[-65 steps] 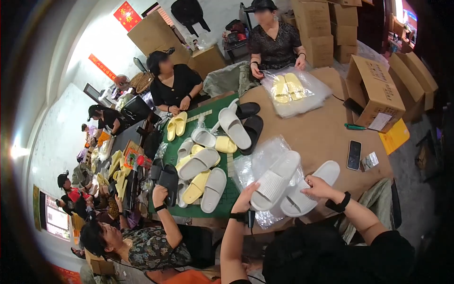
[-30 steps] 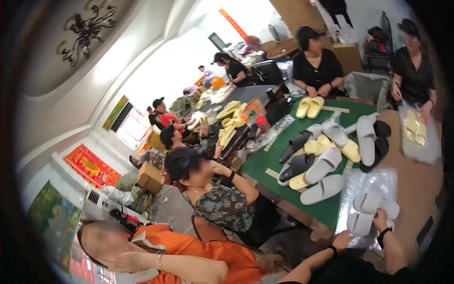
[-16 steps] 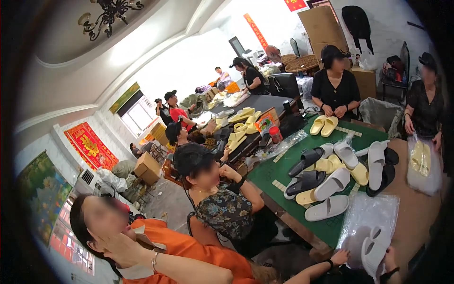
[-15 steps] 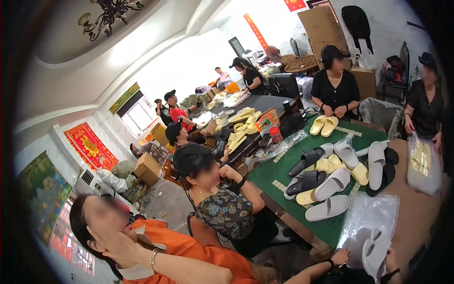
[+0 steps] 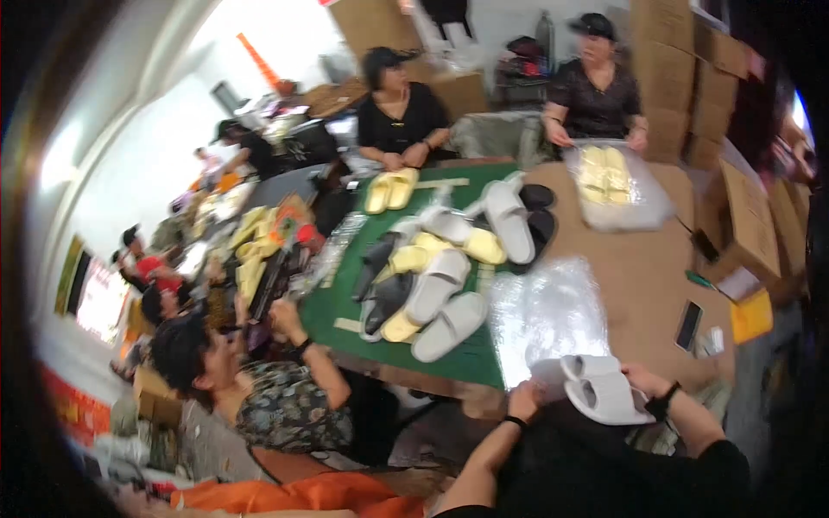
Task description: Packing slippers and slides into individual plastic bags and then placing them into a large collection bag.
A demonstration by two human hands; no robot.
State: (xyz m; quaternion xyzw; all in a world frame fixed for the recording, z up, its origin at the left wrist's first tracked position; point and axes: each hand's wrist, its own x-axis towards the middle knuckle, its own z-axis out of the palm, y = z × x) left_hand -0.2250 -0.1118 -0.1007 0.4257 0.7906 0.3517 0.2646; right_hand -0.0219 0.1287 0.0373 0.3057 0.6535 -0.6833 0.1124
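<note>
A pair of white slide sandals [image 5: 604, 388] sits stacked at about five o'clock in the view, at the near edge of a brown table [image 5: 639, 268], just in front of the person wearing the camera. The person's right hand [image 5: 643, 380] is closed on the pair's right end, fingers curled over it. The left hand [image 5: 524, 400] rests at the pair's left end, beside the lower edge of a clear plastic bag [image 5: 544, 315]; blur hides how far its fingers are open and whether they grip anything. The bag lies flat and shiny just above the sandals, toward the centre. At ten o'clock from the bag, a green mat [image 5: 345, 293] carries a cluster of loose white, yellow and black slippers [image 5: 436, 276]. At one o'clock, a seated person in dark clothes [image 5: 596, 86] presses both hands on a bag of yellow slippers [image 5: 609, 177]. A dark phone [image 5: 688, 325] lies at three o'clock from the sandals, with cardboard boxes [image 5: 743, 224] beyond it.
</note>
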